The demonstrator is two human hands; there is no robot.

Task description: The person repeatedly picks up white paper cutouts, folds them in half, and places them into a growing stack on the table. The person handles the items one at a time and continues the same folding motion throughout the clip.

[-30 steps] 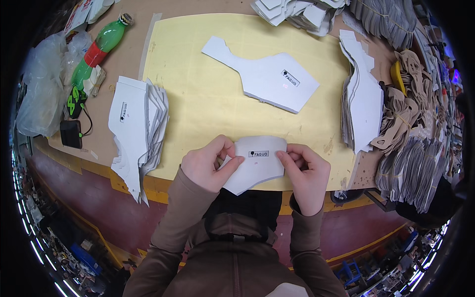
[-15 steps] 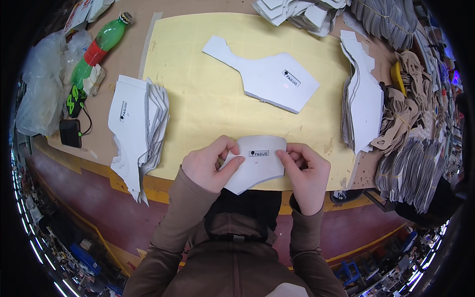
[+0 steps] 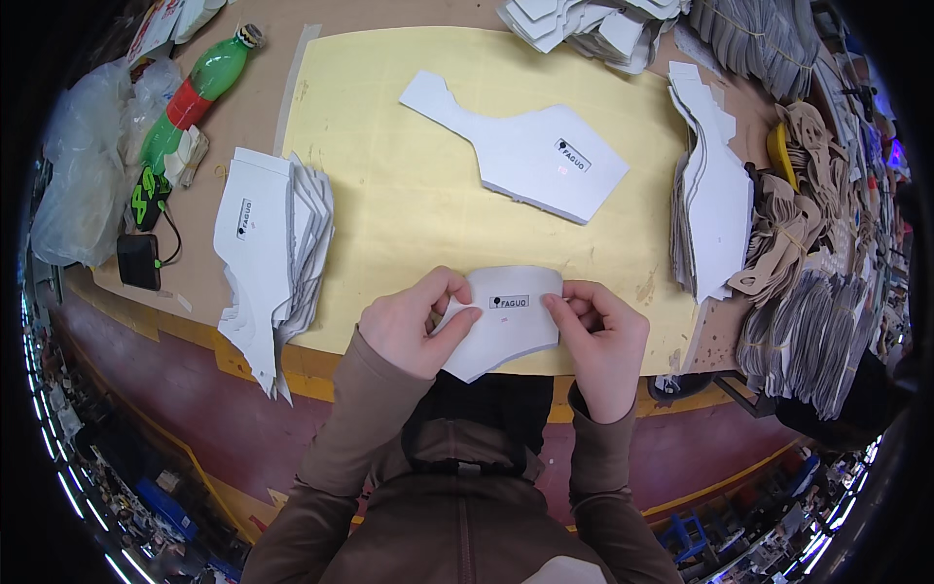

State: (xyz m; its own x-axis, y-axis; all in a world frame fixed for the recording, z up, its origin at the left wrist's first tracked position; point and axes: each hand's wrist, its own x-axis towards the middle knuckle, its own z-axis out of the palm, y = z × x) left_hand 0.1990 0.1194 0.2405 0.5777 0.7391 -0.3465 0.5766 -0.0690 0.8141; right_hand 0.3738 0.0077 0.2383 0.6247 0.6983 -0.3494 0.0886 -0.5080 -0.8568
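A white cut-out panel with a small printed label [image 3: 511,329] is stretched between my two hands near the table's front edge. My left hand [image 3: 420,321] pinches its left side between thumb and fingers. On its right edge, my right hand [image 3: 605,341] grips in the same way. Beyond them, a white panel [image 3: 545,151] with a narrow arm and a similar label lies flat on the yellow sheet [image 3: 379,224]. To the left stands a stack of white panels [image 3: 258,224], and another white stack [image 3: 715,195] is at the right.
Far left are a green bottle [image 3: 214,73], a clear plastic bag [image 3: 83,185] and a black device with a cable [image 3: 138,263]. Brown cut pieces [image 3: 788,219], banded grey bundles [image 3: 808,336] and more white pieces [image 3: 593,29] line the right and far edges.
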